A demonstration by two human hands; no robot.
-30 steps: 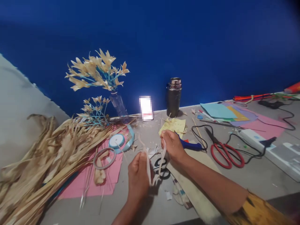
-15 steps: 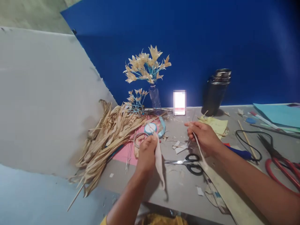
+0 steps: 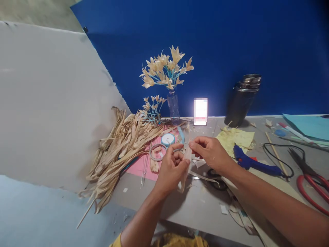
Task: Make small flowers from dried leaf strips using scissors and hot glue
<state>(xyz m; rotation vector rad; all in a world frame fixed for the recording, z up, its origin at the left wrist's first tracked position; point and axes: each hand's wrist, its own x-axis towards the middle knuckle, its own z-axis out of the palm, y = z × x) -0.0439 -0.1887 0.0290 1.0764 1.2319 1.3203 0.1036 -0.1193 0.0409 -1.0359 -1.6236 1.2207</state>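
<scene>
A pale dried husk strip [image 3: 184,181] stands upright between my hands over the table. My left hand [image 3: 171,168] is closed on it, thumb against the fingers at its middle. At the upper part, my right hand [image 3: 207,151] pinches the strip's edge between thumb and fingertips. A thin husk sliver [image 3: 204,177] lies below my right hand, across the black-handled scissors [image 3: 219,181], which are partly hidden. Left of my left hand are a tape roll [image 3: 157,158] and a blue-edged white spool [image 3: 168,139].
A heap of dried husks [image 3: 123,144] spreads at left beside pink paper [image 3: 137,167]. Husk flowers [image 3: 167,67] stand in a clear bottle [image 3: 173,108] near a lit phone [image 3: 200,112]. A dark flask [image 3: 241,101], blue glue gun [image 3: 257,164] and red-handled shears [image 3: 312,187] are at right.
My right hand has moved left to the husk strip and pinches it. It has let go of the thin sliver, which now lies by the scissors. The strip is raised more upright.
</scene>
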